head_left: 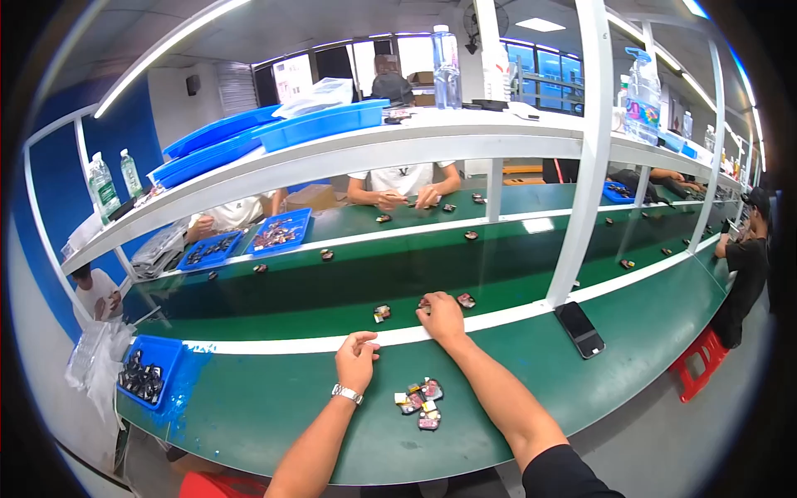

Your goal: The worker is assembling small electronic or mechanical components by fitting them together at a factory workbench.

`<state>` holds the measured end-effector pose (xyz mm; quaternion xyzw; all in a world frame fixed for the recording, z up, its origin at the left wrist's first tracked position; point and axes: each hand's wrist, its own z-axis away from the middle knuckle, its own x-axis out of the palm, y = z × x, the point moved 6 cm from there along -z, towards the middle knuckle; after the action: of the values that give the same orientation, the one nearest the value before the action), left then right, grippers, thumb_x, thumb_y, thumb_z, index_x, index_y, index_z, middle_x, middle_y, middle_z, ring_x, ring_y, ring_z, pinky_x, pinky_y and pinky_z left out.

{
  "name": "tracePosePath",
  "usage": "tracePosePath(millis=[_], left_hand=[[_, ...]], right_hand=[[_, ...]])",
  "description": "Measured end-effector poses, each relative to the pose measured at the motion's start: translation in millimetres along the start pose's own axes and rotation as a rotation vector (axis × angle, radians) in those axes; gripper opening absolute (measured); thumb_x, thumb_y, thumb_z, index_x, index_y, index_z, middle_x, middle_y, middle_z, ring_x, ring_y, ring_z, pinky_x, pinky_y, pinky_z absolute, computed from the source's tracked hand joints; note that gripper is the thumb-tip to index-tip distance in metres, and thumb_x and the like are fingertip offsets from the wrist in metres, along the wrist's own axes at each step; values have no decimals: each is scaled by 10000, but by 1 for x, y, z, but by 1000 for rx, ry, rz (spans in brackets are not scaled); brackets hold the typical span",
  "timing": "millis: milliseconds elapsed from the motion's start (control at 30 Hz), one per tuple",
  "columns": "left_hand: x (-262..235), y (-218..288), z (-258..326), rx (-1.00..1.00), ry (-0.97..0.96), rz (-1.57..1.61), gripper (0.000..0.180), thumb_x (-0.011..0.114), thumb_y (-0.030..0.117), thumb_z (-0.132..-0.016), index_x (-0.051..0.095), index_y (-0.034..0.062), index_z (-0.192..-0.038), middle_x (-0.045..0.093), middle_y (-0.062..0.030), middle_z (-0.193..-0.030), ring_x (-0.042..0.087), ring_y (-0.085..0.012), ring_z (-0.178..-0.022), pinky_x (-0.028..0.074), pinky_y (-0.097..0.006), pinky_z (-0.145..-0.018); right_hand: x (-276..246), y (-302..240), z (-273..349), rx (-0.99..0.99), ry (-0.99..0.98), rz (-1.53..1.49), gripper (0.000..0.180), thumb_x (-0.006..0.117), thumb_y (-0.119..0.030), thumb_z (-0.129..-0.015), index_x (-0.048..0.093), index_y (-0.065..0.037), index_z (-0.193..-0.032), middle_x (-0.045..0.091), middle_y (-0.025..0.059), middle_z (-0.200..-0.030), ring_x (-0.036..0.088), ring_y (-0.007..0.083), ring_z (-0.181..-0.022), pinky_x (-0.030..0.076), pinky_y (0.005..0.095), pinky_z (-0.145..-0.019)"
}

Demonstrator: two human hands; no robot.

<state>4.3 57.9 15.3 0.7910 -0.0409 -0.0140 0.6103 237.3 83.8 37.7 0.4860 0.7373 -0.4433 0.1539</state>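
My right hand (443, 317) reaches over the white rail onto the green conveyor belt (357, 282). Its fingers are bent down on a small dark electronic part (422, 302), which they mostly cover. Similar parts lie on either side of it: one with a pale yellow piece (381, 314) and a dark reddish one (466, 300). My left hand (357, 363), with a metal watch on the wrist, hovers by the near rail. Its fingers are loosely curled and apart, with nothing visible in them. Between my forearms, a small cluster of the same parts (420, 402) rests on the green bench.
A blue tray of black parts (151, 373) stands at the left beside clear plastic bags (98, 357). A phone (579, 329) lies right, by a white post (579, 158). Overhead, a shelf (398, 137) holds blue trays and bottles. Co-workers sit across the belt.
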Motion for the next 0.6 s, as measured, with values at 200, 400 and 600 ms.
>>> tracePosePath(millis=[200,400,600], left_hand=[[-12,-1,3,-28,114,-115,149,543,-16,-868,656,20,-958,694,-52,-920,627,-103,-743,512,-243,-640],[-16,-4,-4,3,111,-182,123,559,-6,-882,641,21,-968,690,-42,-946,601,-92,-723,495,-240,-630],[-15,-9,-6,-44,104,-113,113,591,51,-900,642,22,-996,698,-44,-928,608,-91,-697,499,-241,-660]], right_hand=[[-7,-34,-1,-275,130,267,345,684,-216,-787,615,-43,-1077,645,110,-1041,590,313,-990,487,478,-844],[46,-53,-30,155,-226,49,298,672,-200,-812,674,-11,-1042,684,183,-1000,636,374,-986,508,435,-893],[62,-47,-40,245,-348,-36,165,679,-107,-783,723,-19,-916,707,191,-942,688,338,-876,543,400,-819]])
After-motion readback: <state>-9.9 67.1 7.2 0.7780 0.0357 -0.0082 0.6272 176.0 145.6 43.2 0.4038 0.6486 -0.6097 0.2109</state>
